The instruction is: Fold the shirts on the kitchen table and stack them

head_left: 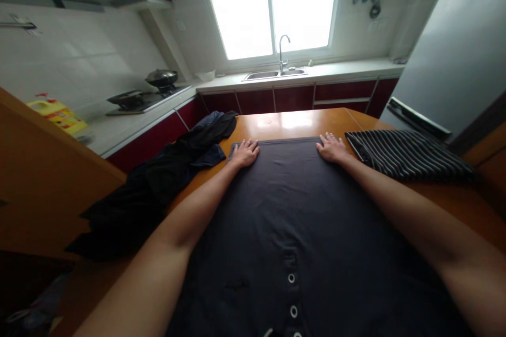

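Note:
A dark navy shirt [292, 195] lies spread on the wooden table, its hem at the far side and a placket with several pale ring-shaped buttons nearest me. My left hand [245, 153] rests flat on the far left corner of the shirt, fingers stretched out. On the far right corner lies my right hand [331, 148], palm down with its fingers spread. Neither hand grips the cloth. Some wrinkles run across the middle of the shirt. The near end of the shirt runs out of the bottom of the view.
Dark clothes [158, 179] are heaped along the left side of the wooden table [284, 122]. To the right lies a folded black-and-white striped garment [407, 152]. Beyond are a counter with a sink [263, 75], a stove with pans [162, 78], and a fridge [446, 47].

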The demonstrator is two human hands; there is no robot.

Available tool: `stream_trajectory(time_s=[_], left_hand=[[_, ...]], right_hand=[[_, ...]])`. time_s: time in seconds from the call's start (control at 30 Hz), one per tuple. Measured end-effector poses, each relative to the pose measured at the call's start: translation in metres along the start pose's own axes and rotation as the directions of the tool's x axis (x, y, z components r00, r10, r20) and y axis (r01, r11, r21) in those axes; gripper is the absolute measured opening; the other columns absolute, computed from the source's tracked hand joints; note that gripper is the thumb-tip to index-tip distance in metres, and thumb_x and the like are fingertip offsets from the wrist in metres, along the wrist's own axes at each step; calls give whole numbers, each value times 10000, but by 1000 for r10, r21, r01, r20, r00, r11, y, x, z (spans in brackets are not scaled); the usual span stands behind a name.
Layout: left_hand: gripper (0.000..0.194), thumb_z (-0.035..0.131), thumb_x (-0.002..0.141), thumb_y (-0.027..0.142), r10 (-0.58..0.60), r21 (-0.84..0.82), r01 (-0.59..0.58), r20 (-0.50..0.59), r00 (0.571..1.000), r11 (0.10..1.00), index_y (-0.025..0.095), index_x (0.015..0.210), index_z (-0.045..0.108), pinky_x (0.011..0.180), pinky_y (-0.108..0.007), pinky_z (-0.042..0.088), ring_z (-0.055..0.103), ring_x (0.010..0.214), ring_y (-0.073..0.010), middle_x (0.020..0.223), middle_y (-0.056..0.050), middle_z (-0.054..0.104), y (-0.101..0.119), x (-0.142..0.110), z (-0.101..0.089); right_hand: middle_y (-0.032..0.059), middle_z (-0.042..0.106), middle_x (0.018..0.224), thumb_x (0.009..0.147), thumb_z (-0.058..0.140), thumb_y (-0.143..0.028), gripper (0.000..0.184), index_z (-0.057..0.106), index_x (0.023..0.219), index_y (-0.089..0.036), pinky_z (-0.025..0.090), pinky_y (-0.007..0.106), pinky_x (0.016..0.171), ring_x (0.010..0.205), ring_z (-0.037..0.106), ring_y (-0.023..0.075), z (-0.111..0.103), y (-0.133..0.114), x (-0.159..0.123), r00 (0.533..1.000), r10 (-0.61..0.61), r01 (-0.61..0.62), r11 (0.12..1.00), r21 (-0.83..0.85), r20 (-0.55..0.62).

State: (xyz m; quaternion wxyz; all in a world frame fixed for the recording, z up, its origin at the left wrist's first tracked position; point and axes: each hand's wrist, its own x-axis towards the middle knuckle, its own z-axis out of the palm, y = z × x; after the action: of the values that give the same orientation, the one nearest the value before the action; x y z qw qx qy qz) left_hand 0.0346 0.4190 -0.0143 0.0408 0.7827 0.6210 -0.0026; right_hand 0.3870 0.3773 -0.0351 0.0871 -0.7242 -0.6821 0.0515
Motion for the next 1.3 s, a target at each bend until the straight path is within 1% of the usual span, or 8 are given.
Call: stream_trajectory(time_s=[0.13,0.3,0.57,0.63,0.73,0.87,1.1,1.3], left_hand=[[634,218,1060,454,-10,21,11,-25,1000,1000,172,1624,277,1245,-577,110,128,1574,-323,1702,-139,171,6,-4,-8],[620,196,1051,577,312,-32,-313,-37,949,949,356,1630,232,1221,-641,127,94,1576,-347,1717,-26,146,60,-20,13],[650,231,1050,541,-58,-28,57,-31,998,998,237,1619,308,1227,-608,146,155,1560,-378,1698,-116,208,0,-10,-7],[649,251,1054,524,2,-28,-3,-51,999,1000,209,1618,308,1223,-621,144,138,1559,-397,1698,-133,195,12,-19,-11],[629,249,1056,567,289,-42,-293,-80,954,955,311,1631,252,1213,-657,133,75,1570,-384,1715,-53,157,53,-54,-1],[626,234,1044,637,548,-60,-547,-1,836,835,411,1627,198,1242,-615,70,50,1585,-307,1713,18,149,76,-98,15],[657,222,1061,573,266,-45,-263,77,961,964,262,1641,224,1207,-679,98,53,1572,-375,1712,-97,126,21,-83,-8],[619,367,1038,606,532,-82,-526,121,838,847,414,1615,246,1173,-750,73,26,1561,-423,1715,-16,136,43,-164,-29]], right_hand=[[278,196,1660,1057,292,-386,666,325,1562,47,45,539,1238,1560,134,356,-2,-13,0,997,28,-29,999,-15,-66],[175,202,1688,1046,291,-460,683,306,1598,-59,128,463,1253,1564,170,273,17,-69,-12,987,-158,158,987,28,-2],[364,226,1612,1055,297,-324,678,277,1514,174,124,490,1235,1542,185,377,-2,-12,9,994,33,-30,999,25,-108],[332,205,1635,1052,306,-311,662,274,1533,143,102,468,1248,1555,158,354,-2,-23,-1,991,-3,6,1000,19,-133],[239,255,1656,1037,346,-354,653,331,1562,35,131,420,1266,1561,189,295,9,-51,-33,966,-228,235,971,45,-120],[136,301,1662,1037,335,-452,648,368,1585,-108,195,410,1267,1555,230,234,18,-46,-64,799,-601,600,790,124,-35],[245,363,1607,1010,359,-362,638,437,1505,34,227,453,1264,1527,294,322,-10,11,-57,942,-320,318,947,-39,-100],[215,384,1605,1012,362,-364,636,419,1528,4,280,445,1253,1521,318,289,-19,-24,-139,858,-510,513,858,30,-62]])
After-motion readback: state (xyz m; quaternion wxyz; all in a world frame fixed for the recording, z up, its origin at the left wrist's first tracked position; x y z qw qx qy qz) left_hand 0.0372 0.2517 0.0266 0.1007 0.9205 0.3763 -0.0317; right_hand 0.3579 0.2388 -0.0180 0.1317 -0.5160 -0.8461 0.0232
